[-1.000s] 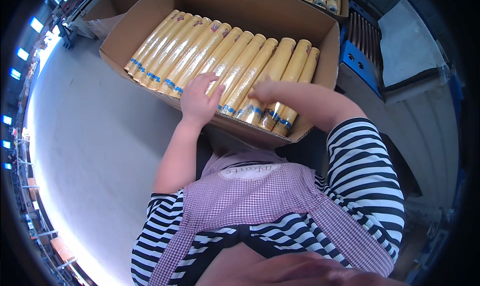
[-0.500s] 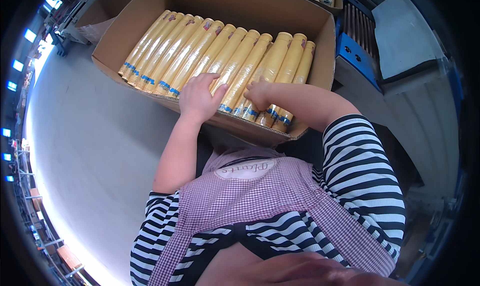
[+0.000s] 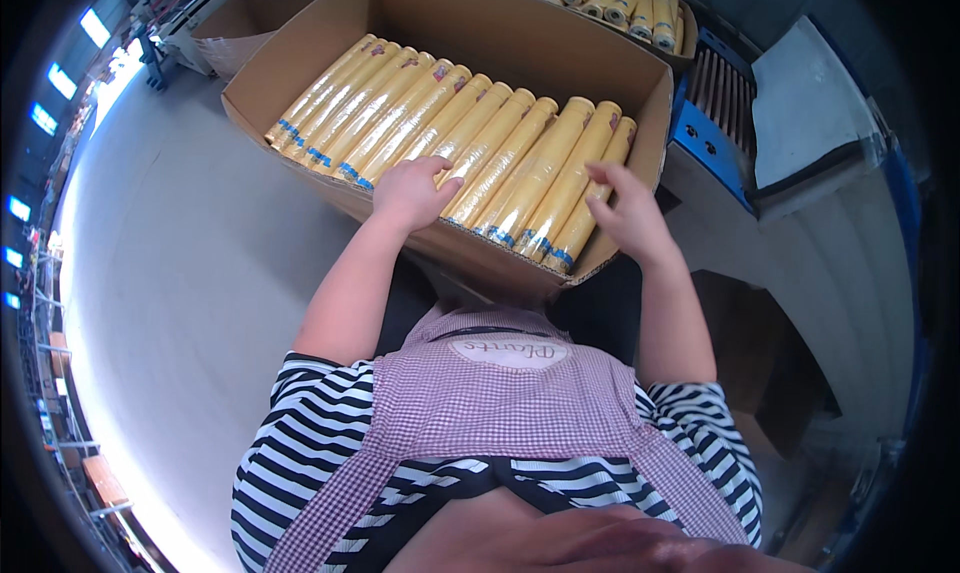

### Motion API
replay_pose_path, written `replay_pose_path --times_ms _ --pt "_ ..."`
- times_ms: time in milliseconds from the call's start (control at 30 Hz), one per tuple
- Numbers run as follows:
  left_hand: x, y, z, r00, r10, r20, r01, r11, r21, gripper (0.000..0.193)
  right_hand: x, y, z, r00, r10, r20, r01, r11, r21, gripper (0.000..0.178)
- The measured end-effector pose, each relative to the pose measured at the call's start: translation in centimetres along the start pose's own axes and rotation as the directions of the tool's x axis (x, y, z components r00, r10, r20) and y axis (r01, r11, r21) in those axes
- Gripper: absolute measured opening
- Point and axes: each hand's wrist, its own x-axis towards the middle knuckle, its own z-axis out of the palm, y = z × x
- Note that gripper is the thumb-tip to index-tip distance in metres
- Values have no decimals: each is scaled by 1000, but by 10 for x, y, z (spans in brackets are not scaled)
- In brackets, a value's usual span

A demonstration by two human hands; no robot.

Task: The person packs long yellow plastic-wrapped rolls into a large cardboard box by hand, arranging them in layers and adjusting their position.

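A row of long yellow rolls (image 3: pixel 498 158), wrapped in shiny clear film with blue bands near their lower ends, lies side by side in a large cardboard box (image 3: pixel 410 235). My left hand (image 3: pixel 413 195) rests over the box's near edge, its thumb and fingers apart on the rolls in the middle of the row. At the right end of the row, my right hand (image 3: pixel 630 213) is beside the last rolls with thumb and fingers spread. Nothing is held in it; whether its fingertips touch a roll I cannot tell.
Behind on the right stands another box with more yellow rolls (image 3: pixel 625 3). A blue frame with dark bars (image 3: pixel 712 138) and a pale sheet (image 3: pixel 810 103) are to the right. Another cardboard box (image 3: pixel 255 23) is at the far left; a brown one (image 3: pixel 765 358) sits low right.
My right hand has lifted off the middle-right rolls and moved right to the row's end, fingers opening. My left hand stays on the rolls. The view has shifted slightly.
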Motion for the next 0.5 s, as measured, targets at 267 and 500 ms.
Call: replay_pose_path --times_ms 267,500 --pt "-4 6 -9 964 -51 261 35 997 66 45 -23 10 17 993 102 53 -81 948 -308 39" --pt "-2 3 -9 938 -58 343 41 998 57 44 -26 17 18 996 66 53 -46 947 -316 39"
